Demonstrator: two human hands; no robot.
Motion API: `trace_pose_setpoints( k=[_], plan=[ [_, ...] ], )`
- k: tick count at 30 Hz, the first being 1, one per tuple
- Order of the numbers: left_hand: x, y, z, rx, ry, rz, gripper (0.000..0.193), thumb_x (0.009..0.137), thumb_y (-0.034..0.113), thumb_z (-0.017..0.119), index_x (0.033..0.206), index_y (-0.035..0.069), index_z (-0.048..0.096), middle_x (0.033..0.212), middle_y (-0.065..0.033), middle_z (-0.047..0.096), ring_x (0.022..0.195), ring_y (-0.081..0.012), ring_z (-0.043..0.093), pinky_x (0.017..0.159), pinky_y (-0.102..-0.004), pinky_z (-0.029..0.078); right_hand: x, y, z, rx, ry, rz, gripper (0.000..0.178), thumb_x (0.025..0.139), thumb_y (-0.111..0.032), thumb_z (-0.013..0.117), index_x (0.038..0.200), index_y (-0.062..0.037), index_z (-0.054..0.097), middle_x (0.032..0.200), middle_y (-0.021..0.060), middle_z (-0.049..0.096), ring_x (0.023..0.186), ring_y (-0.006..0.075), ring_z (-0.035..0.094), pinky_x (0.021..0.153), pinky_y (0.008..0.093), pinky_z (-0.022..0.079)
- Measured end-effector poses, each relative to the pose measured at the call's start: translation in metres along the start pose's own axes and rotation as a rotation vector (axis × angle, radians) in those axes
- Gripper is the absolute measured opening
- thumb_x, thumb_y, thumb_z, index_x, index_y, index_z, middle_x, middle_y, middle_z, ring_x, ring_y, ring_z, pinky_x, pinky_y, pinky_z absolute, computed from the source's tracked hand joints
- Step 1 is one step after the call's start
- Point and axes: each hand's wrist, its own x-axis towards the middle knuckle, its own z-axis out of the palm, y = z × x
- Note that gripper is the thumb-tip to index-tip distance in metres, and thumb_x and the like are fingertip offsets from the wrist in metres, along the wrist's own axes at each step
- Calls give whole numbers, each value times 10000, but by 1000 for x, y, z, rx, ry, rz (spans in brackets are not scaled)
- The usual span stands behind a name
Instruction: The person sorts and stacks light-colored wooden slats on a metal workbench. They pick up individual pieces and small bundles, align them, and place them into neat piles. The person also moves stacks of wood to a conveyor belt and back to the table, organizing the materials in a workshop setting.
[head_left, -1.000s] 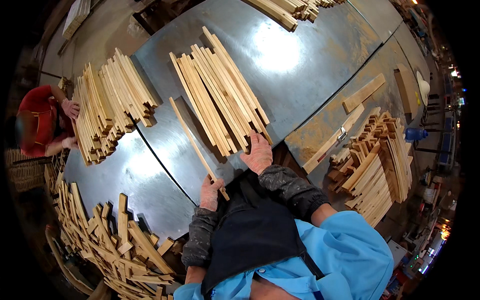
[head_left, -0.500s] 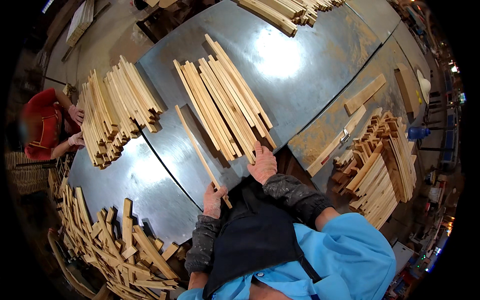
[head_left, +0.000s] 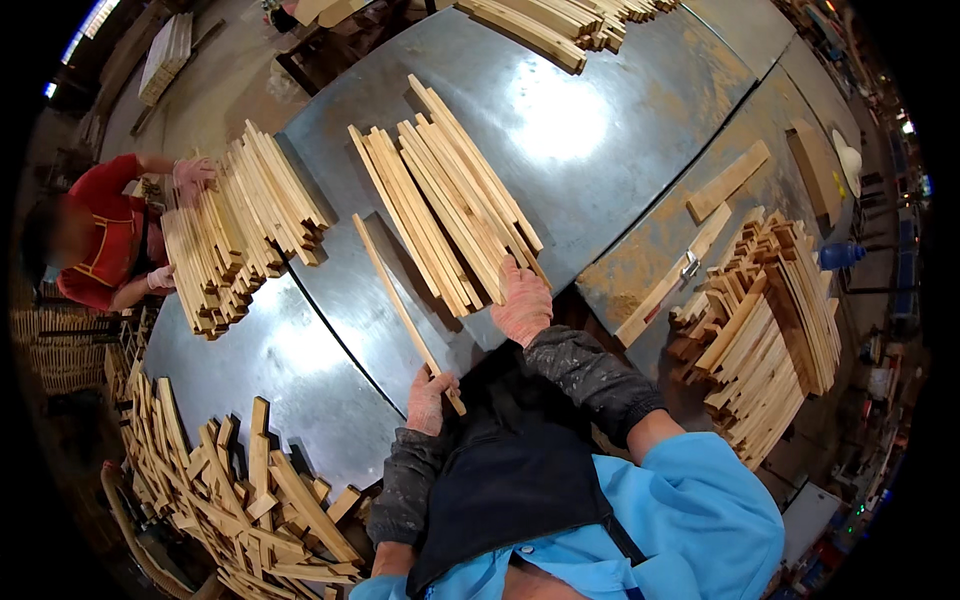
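Slender pale wooden strip [head_left: 398, 300], square-edged and smooth, slants across the grey sheet-metal desk [head_left: 590, 205], its near end pinched between the thumb and fingers of the left hand [head_left: 427, 400] in a pinkish knit glove. Similarly gloved, the right hand [head_left: 523, 303] lays half-bent fingers against the near ends of a loose bundle of straight pale wooden strips [head_left: 460, 225]; whether it grips any, I cannot tell. Left of the person, a jumbled heap of short and long wooden offcuts [head_left: 310, 510] spreads out. To the right are a dense stack of light and brown wooden bars [head_left: 765, 370] and a flat wooden board with a metal clasp [head_left: 670, 280], whose small red mark is unreadable. Farther left, a co-worker in red [head_left: 100, 235] touches a ragged-ended stack of pale strips [head_left: 215, 235]; another pale wooden stack [head_left: 560, 25] lies at the far edge.
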Motion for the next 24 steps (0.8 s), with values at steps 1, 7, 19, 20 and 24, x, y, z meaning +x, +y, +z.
trace_pose_setpoints(
  k=[1, 7, 19, 20, 24],
  plan=[
    [-1, 1, 4, -16, -7, 16, 408, 974, 15, 670, 1357, -41, 542, 879, -76, 633, 763, -199, 647, 731, -346, 567, -1, 2, -4, 11, 20, -8, 948, 823, -305, 808, 1649, -102, 389, 1296, 186, 621, 1196, 418, 606, 1026, 538, 490],
    [-2, 17, 34, -55, -11, 173, 429, 929, 36, 681, 1320, -57, 531, 939, -88, 632, 753, -202, 639, 708, -347, 570, -17, -9, -30, 28, -11, 16, 928, 832, -297, 766, 1657, -103, 387, 1273, 193, 628, 1185, 414, 615, 1014, 510, 501],
    [46, 24, 116, -132, -100, 65, 432, 991, 48, 716, 1389, 0, 553, 1161, -146, 716, 969, -277, 743, 794, -422, 653, -49, 24, -52, 1058, -261, 191, 847, 961, -216, 730, 1683, -8, 341, 1481, 266, 640, 1361, 334, 620, 1143, 362, 467],
    [48, 23, 114, -67, -116, 84, 395, 1002, 82, 692, 1370, -14, 585, 1123, -158, 737, 963, -310, 752, 839, -459, 654, -43, 40, -42, 1145, -261, 187, 800, 974, -191, 710, 1668, 9, 365, 1471, 245, 648, 1340, 306, 621, 1133, 354, 470],
    [43, 29, 121, -116, -133, 64, 435, 979, 49, 719, 1391, -8, 590, 1148, -159, 733, 989, -313, 754, 841, -448, 657, -28, 57, -36, 1467, -336, 330, 668, 1051, -174, 657, 1639, 33, 418, 1425, 160, 666, 1186, 246, 652, 1042, 358, 519]
  ],
)
